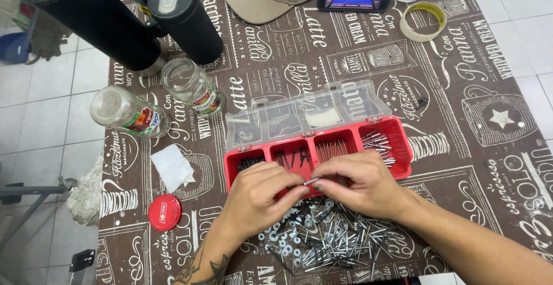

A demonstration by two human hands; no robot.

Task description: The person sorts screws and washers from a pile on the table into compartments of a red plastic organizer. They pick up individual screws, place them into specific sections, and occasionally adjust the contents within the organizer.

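- Pinching one small metal screw (311, 181) between them, left hand (259, 196) and right hand (360, 184) have fingers closed on its ends.
- Screw sits above the red organizer box (403, 141), beside the loose hardware pile (328, 239) on the tabletop (472, 147).

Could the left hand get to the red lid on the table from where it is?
Probably yes. The left hand is busy pinching a small metal piece together with the right hand, but the red lid lies close on its own side, with only bare tablecloth between them.
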